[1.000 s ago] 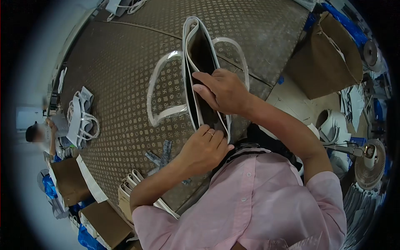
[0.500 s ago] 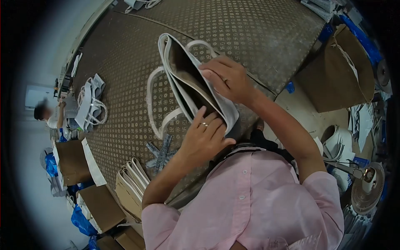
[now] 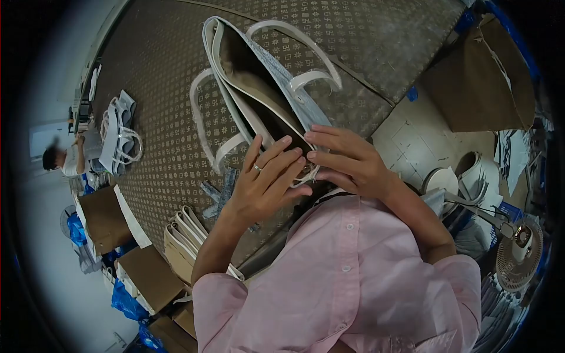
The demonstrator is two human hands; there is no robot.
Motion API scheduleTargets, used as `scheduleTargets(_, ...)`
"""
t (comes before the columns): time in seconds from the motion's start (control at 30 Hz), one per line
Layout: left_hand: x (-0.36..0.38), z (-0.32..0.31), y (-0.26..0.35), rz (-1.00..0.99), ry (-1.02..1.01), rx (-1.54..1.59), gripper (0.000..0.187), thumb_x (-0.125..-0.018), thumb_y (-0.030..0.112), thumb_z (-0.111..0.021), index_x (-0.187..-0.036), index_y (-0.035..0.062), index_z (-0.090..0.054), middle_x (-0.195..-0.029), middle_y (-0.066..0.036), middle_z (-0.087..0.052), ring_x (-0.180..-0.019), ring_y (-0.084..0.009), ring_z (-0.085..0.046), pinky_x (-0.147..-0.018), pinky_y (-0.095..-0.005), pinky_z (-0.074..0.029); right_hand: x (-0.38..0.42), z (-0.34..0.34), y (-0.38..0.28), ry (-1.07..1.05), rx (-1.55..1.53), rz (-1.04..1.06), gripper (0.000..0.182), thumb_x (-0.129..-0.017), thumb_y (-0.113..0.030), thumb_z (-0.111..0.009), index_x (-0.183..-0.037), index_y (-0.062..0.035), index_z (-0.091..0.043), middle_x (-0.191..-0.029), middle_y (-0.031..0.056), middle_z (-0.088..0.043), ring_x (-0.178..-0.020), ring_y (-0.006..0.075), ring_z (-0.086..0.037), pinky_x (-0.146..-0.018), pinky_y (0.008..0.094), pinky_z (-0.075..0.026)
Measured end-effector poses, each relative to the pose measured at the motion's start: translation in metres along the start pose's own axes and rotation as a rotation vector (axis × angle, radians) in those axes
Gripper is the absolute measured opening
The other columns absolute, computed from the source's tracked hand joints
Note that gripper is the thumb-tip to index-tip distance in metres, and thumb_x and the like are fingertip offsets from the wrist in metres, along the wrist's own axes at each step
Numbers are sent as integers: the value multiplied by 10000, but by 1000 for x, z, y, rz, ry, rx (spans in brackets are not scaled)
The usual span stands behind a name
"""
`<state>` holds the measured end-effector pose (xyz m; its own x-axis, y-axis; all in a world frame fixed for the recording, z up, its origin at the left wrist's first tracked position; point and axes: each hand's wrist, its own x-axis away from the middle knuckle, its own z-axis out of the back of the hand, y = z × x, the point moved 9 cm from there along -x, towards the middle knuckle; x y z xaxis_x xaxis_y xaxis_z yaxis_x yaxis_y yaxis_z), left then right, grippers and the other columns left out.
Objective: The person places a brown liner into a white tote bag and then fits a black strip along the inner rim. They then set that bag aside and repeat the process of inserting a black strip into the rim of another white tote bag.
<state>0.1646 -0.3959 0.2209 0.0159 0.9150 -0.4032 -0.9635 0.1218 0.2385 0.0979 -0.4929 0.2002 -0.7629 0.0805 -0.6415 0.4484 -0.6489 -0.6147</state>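
A light grey tote bag (image 3: 303,103) with white handles and a beige lining stands tilted on the table, its mouth open toward me. My left hand (image 3: 259,185) grips the bag's near end, fingers over the rim and thumb sticking out to the right. Opposite it, my right hand (image 3: 353,165) holds the near right corner between fingers and thumb. The fingertips of both hands almost meet there. One white handle loops out on each side. Grey patterned strips (image 3: 220,194) lie left of my left hand, partly covered by it.
More bags (image 3: 120,132) lie on the patterned table (image 3: 165,94) at left, near another person (image 3: 70,159). Folded beige pieces (image 3: 182,238) and cardboard boxes (image 3: 150,273) are at lower left. A large carton (image 3: 482,88) and a fan (image 3: 519,256) stand at right.
My right hand has moved from the bag's right side down to its near end. My left hand has shifted slightly left and up. The right handle now shows fully.
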Motion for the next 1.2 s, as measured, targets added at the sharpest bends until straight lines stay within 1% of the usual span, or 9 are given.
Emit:
scheduleTargets(0.13, 7, -3, -6, -7, -15, -12, 443, -695, 293, -731, -1036, 37, -610, -1093, -77, -592, -1139, -272, -516, -1042, -507, -284, -2, 8, -9, 20, 81, 12, 366, -722, -163, -707, -1046, -24, -613, -1221, 149, -541, -1139, 339, -514, -898, 428, -442)
scheduleTargets(0.2, 2, -1, -6, 15, -5, 18, 428, -694, 266, -732, -1036, 40, -610, -1099, -72, -590, -1143, -270, -513, -1047, -507, -276, -11, 1, -23, -45, 154, 84, 329, -702, -170, -713, -989, -37, -620, -1156, 117, -572, -1139, 325, -510, -886, 429, -449)
scheduleTargets(0.33, 1, -3, -8, 49, 4, 35, 393, -698, 232, -726, -1028, 48, -616, -1098, -68, -590, -1144, -266, -514, -1035, -496, -294, -12, -2, -16, -84, 189, 68, 278, -686, -154, -713, -926, -43, -627, -1081, 89, -585, -1129, 314, -510, -874, 431, -458)
scheduleTargets(0.53, -1, -1, -6, 38, 74, -19, 316, -686, 195, -719, -972, 88, -638, -1071, -60, -597, -1098, -257, -530, -931, -426, -383, -12, -1, -17, -129, 173, 60, 215, -684, -109, -706, -872, -31, -634, -1024, 84, -585, -1097, 313, -519, -867, 429, -465)
scheduleTargets(0.63, 0, -1, -4, 5, 127, -25, 293, -680, 193, -721, -943, 92, -641, -1054, -52, -599, -1034, -250, -543, -869, -402, -415, -10, -2, -23, -134, 255, 145, 225, -684, -90, -702, -887, -27, -628, -1017, 85, -587, -1096, 317, -517, -863, 413, -467)
scheduleTargets(0.83, -7, 2, -1, -37, 82, 102, 254, -698, 168, -713, -906, 49, -632, -979, -63, -609, -945, -237, -548, -780, -370, -458, -8, -2, -17, -143, 94, 35, 231, -692, -73, -695, -901, -22, -611, -1018, 93, -584, -1106, 311, -512, -862, 402, -466)
scheduleTargets(1.0, -7, 4, 4, -144, 143, 118, 215, -692, 97, -706, -861, -19, -641, -948, -104, -632, -914, -258, -570, -746, -344, -484, -21, -10, -32, -197, 327, 115, 200, -678, -100, -707, -814, -35, -575, -907, 81, -549, -1019, 288, -529, -852, 407, -470)
scheduleTargets(1.13, -4, 2, 3, -170, 136, 114, 243, -688, 100, -712, -882, -31, -645, -952, -129, -632, -928, -273, -569, -779, -351, -485, -22, -9, -35, -151, 357, 197, 170, -692, -108, -651, -716, -31, -501, -860, 97, -518, -938, 275, -517, -875, 404, -441)
scheduleTargets(1.2, -4, 3, 6, -198, 160, 30, 288, -669, 104, -725, -926, -10, -660, -940, -105, -619, -894, -253, -568, -743, -323, -478, -20, -6, -31, -137, 204, 165, 175, -672, -85, -654, -710, -31, -492, -835, 94, -497, -916, 271, -514, -867, 409, -442)
